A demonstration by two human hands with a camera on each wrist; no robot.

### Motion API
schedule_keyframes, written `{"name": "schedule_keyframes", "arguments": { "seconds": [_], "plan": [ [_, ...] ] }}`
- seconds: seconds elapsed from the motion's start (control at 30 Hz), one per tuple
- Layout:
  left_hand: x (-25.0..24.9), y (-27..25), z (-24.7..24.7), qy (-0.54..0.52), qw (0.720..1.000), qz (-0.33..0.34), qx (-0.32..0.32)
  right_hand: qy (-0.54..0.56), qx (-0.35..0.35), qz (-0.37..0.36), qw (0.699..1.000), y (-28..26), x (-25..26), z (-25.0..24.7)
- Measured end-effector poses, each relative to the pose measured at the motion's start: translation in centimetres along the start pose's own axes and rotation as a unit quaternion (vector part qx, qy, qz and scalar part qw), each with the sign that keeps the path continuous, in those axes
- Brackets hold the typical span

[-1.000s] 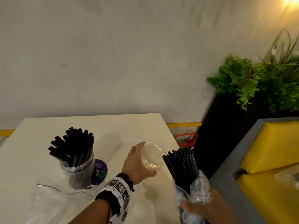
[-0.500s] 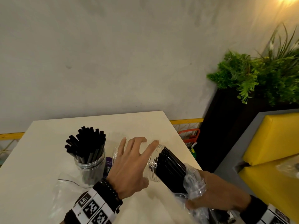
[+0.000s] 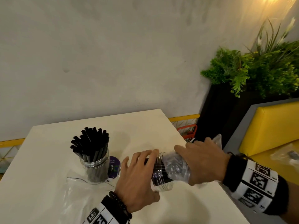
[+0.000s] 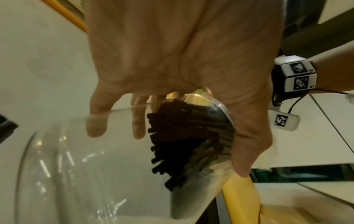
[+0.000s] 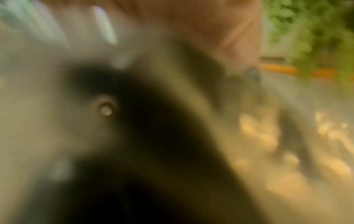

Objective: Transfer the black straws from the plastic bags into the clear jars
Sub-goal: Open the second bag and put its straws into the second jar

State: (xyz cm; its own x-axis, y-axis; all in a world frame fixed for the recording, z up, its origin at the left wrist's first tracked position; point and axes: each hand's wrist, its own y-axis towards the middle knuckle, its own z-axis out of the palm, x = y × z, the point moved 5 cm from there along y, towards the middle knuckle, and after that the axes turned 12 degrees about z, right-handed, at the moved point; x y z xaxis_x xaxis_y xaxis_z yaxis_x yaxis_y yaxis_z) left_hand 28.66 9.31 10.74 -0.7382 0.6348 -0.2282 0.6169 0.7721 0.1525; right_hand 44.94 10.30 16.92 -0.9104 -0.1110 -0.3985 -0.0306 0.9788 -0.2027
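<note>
Black straws (image 3: 159,171) mid-transfer near the desk's (image 3: 137,126) right edge, sliding from a plastic bag (image 3: 175,167) into a clear jar (image 3: 160,183) tipped on its side. Left hand (image 3: 137,180) wrapped over the jar, fingers (image 3: 150,153) curled round its threaded neck; right hand (image 3: 200,160) clutching the bag and feeding the bundle into the mouth. Seen from the left wrist: straw tips (image 4: 172,136) just past the rim, jar body beyond them vacant, so this load judged only partly in. Toward the left edge, a second jar (image 3: 95,168) upright and packed with straws (image 3: 90,143), apparently finished, with a flat, seemingly spent bag (image 3: 77,196) lying in front of it. Left to do: push the bundle home, strip the bag away, stand the jar up. Right wrist view blurred beyond use, a dark mass only. Jar base hidden under the left hand; straw count and any further bags impossible to tell.
</note>
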Motion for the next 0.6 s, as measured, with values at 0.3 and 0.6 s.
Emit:
{"name": "schedule_keyframes", "arguments": {
  "seconds": [0.3,0.6],
  "plan": [
    [0.4,-0.7,2.1,-0.362,0.915,-0.013,-0.178,-0.190,-0.166,-0.117,0.960,-4.3,7.6,-7.2],
    [0.9,-2.0,0.9,-0.414,0.890,-0.042,-0.186,0.162,-0.188,-0.026,0.968,-4.2,0.5,-11.2]
  ]
}}
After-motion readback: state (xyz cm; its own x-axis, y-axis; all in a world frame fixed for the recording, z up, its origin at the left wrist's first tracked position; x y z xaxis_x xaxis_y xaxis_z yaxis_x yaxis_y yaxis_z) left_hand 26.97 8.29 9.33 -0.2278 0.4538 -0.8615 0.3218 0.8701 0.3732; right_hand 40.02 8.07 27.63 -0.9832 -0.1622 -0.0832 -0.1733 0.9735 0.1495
